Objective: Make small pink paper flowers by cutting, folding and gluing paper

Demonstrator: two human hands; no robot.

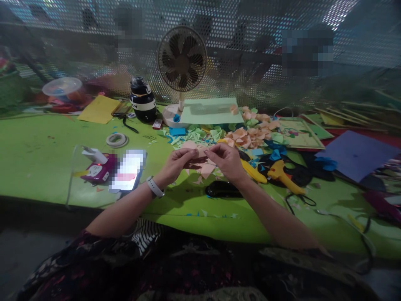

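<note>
My left hand (179, 164) and my right hand (226, 159) meet over the green table (40, 159), fingers pinched together on a small piece of peach-coloured paper (203, 154). More peach paper (206, 169) lies flat just beneath the hands. A white band sits on my left wrist. Behind the hands spreads a heap of folded peach, green and blue paper pieces (247, 131).
A phone (128, 170) and a purple gadget (98, 169) lie at the left, with a tape roll (116, 139) behind. A yellow glue gun (283, 175) and a black object (222, 190) lie at the right. A small fan (181, 62), a dark flask (143, 100) and coloured sheets stand farther back.
</note>
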